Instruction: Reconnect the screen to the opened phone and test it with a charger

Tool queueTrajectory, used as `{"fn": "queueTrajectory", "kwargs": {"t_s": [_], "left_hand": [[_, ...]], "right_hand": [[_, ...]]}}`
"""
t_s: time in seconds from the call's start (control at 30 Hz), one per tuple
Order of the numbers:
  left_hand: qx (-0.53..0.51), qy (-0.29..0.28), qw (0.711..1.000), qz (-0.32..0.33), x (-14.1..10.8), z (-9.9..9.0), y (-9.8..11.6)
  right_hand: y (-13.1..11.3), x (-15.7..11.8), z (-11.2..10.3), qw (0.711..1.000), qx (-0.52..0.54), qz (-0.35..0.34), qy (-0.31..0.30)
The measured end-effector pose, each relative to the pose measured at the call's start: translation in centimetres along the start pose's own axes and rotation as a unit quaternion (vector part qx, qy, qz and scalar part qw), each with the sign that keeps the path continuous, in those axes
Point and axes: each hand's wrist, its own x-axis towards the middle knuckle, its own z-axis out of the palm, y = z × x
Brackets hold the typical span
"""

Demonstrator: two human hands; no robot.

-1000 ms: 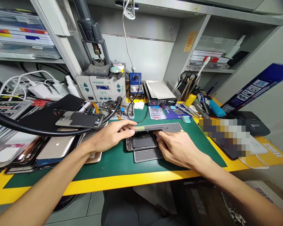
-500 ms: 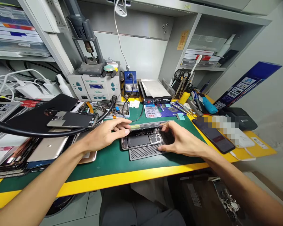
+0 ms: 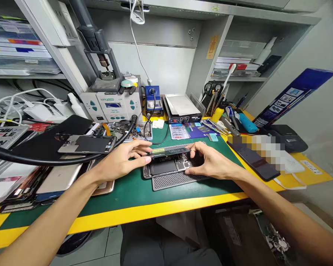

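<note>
Grey shelving [image 3: 202, 70] rises behind one yellow table [image 3: 113, 216], whose top carries one green mat [image 3: 127, 199]. Near the middle of the table's front edge, one opened phone [image 3: 163, 168] lies partly over one perforated grey pad [image 3: 170, 181], its battery and circuit board exposed. One dark screen panel [image 3: 170, 152] is tilted up along the phone's far side.

Two bare hands are at work. The left hand [image 3: 124, 157] has its grip closed on the panel's left end, between thumb and fingers. The right hand [image 3: 211, 160] has a spread grip: fingers touch the panel's right end, while the thumb is at the phone's right end, close to the near corner.

Toward the table's back edge stand one hot-air station [image 3: 115, 107], one small blue soldering station [image 3: 152, 96] and one flat hot plate [image 3: 183, 118]. One detached phone screen [image 3: 86, 144] rests at the left; one dark smartphone [image 3: 255, 160] lies by the right edge.
</note>
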Motion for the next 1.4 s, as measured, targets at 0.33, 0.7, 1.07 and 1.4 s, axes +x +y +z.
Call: {"fn": "queueTrajectory", "kwargs": {"t_s": [0.33, 0.7, 1.07, 1.4], "left_hand": [[-0.050, 0.038, 0.998, -0.026, -0.2, 0.6, 0.4], [-0.087, 0.046, 0.994, -0.048, -1.0, 1.5, 1.2], [-0.046, 0.049, 0.998, -0.016, -1.1, 2.0, 0.6], [-0.031, 0.038, 0.999, 0.008, -1.0, 2.2, -0.1]], "right_hand": [[0.6, -0.3, 0.6, 0.999, 0.014, -0.017, 0.027], [0.5, -1.2, 0.8, 0.997, 0.007, -0.053, 0.057], [-1.1, -4.2, 1.0, 0.975, -0.162, -0.126, 0.087], [-4.9, -3.9, 6.0, 0.941, -0.304, -0.119, 0.085]]}}
